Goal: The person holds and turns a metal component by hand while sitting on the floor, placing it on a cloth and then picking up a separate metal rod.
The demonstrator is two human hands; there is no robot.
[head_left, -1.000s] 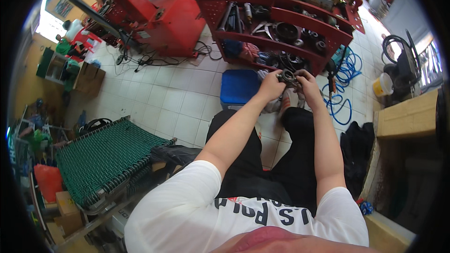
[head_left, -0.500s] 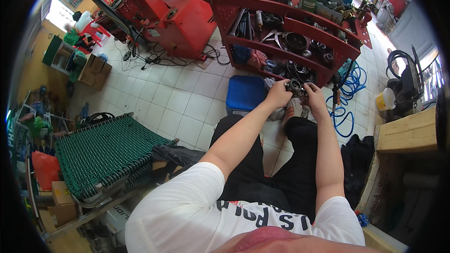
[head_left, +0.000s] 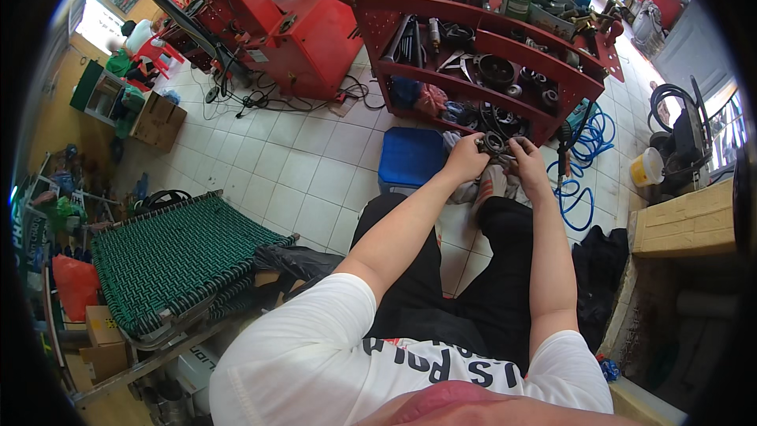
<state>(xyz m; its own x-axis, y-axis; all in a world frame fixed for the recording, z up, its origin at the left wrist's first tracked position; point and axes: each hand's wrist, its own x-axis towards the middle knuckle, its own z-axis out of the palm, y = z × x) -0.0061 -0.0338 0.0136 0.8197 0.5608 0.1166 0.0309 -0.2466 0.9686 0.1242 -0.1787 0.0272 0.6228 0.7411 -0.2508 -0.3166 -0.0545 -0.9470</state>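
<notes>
I have the metal ring part [head_left: 494, 142] up in front of the lower shelf of the red cart [head_left: 461, 14], above the person's foot [head_left: 494, 182]. The left hand [head_left: 468, 157] is nearly closed on its left side, fingers bent around the rim. The right hand [head_left: 527, 162] is curled in, thumb and fingertips drawn close together at the right edge; whether they really pinch the part is too small for me to tell.

I judge it stiff and fairly dense for its size, hard to break, and possibly slick if there is grease on it. I would take hold by the outer rim from opposite sides, keeping the middle clear.

For room, the cart's lower edge is just beyond the fingers, so I have little reach forward. The blue box [head_left: 412, 156] stands just left of the left hand, and the blue hose [head_left: 582, 181] lies coiled to the right. The most open room I see is tiled floor [head_left: 323, 177], past the box.
</notes>
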